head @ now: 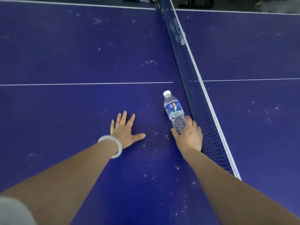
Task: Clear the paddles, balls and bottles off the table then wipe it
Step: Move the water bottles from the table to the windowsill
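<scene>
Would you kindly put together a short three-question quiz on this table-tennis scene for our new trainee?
1. True or false: the left hand lies flat, fingers spread, on the table.
2. Multiple choice: where does the right hand grip the bottle? A at the cap; B at the label; C on its lower part.
3. One word: which wrist wears the pale bangle?

Key: 1 true; 2 C; 3 left.
</scene>
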`<state>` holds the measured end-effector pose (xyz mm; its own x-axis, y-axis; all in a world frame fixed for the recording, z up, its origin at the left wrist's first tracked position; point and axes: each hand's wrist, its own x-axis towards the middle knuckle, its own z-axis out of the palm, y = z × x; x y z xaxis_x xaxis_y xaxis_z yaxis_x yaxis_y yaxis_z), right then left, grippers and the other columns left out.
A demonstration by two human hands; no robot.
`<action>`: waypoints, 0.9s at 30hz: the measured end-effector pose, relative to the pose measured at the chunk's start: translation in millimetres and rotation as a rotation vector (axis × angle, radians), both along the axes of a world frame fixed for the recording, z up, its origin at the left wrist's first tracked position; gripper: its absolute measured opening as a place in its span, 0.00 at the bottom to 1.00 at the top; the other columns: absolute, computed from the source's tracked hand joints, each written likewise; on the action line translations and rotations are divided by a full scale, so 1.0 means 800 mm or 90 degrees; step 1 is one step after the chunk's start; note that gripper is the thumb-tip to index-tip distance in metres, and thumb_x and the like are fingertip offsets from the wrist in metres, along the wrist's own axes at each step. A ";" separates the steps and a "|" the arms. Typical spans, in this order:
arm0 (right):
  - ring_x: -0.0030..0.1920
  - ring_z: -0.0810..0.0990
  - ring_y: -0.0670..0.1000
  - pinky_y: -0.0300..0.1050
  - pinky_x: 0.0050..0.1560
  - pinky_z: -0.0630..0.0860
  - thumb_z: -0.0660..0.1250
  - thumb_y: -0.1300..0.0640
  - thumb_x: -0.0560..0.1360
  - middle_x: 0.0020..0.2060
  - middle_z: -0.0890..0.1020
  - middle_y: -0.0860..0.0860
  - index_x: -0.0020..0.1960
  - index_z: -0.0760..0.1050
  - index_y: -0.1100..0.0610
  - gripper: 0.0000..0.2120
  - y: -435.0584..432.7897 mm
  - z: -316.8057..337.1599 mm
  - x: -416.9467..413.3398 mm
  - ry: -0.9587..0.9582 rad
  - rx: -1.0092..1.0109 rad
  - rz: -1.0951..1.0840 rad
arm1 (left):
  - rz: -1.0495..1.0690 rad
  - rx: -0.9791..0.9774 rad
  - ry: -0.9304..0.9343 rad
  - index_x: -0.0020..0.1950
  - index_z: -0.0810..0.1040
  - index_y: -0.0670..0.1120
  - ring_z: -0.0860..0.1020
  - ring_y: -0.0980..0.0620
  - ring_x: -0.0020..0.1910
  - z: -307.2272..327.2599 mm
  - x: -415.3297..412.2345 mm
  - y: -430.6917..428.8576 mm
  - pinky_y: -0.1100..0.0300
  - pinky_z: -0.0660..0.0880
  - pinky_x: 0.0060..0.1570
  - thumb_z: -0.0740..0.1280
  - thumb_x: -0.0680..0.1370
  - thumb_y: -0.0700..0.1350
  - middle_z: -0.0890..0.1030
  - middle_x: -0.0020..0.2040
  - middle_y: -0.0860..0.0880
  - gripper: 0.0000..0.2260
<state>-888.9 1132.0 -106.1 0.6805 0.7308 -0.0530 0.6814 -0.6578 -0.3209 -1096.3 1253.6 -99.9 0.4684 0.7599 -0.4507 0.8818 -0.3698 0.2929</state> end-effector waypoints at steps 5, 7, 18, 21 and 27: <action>0.61 0.75 0.60 0.57 0.62 0.72 0.69 0.41 0.74 0.65 0.75 0.57 0.75 0.61 0.58 0.37 -0.052 0.003 -0.029 0.020 -0.011 -0.004 | 0.011 -0.047 0.054 0.79 0.34 0.52 0.32 0.44 0.77 0.015 -0.063 -0.120 0.43 0.39 0.77 0.63 0.69 0.74 0.30 0.78 0.48 0.54; 0.60 0.75 0.59 0.56 0.62 0.73 0.69 0.40 0.74 0.64 0.75 0.56 0.75 0.61 0.57 0.37 -0.070 0.005 -0.042 0.023 -0.017 -0.006 | 0.001 -0.069 0.116 0.78 0.30 0.51 0.28 0.42 0.76 0.016 -0.079 -0.170 0.40 0.38 0.76 0.66 0.68 0.73 0.26 0.76 0.47 0.57; 0.54 0.79 0.48 0.51 0.52 0.79 0.74 0.43 0.71 0.54 0.78 0.42 0.66 0.68 0.45 0.27 -0.149 0.024 -0.098 0.326 0.184 -0.129 | -0.006 -0.074 0.176 0.71 0.20 0.53 0.22 0.42 0.71 -0.007 -0.090 -0.210 0.35 0.33 0.72 0.66 0.64 0.76 0.18 0.71 0.48 0.62; 0.52 0.81 0.47 0.46 0.49 0.80 0.73 0.41 0.70 0.53 0.80 0.42 0.67 0.66 0.43 0.30 -0.180 0.035 -0.121 0.418 0.223 -0.198 | -0.011 -0.059 0.196 0.72 0.20 0.52 0.24 0.41 0.72 -0.008 -0.089 -0.209 0.35 0.34 0.72 0.64 0.63 0.78 0.20 0.72 0.46 0.62; 0.48 0.83 0.46 0.48 0.49 0.81 0.76 0.49 0.70 0.46 0.83 0.43 0.58 0.73 0.44 0.19 -0.236 0.058 -0.164 0.582 0.392 -0.374 | -0.020 -0.069 0.164 0.72 0.21 0.51 0.23 0.40 0.72 -0.002 -0.091 -0.210 0.34 0.34 0.71 0.64 0.64 0.78 0.19 0.71 0.45 0.62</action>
<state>-1019.9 943.5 -59.4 0.8057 0.4010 -0.4359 -0.2992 -0.3596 -0.8839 -1169.0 1085.8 -101.3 0.3503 0.6874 -0.6362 0.9208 -0.3770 0.0997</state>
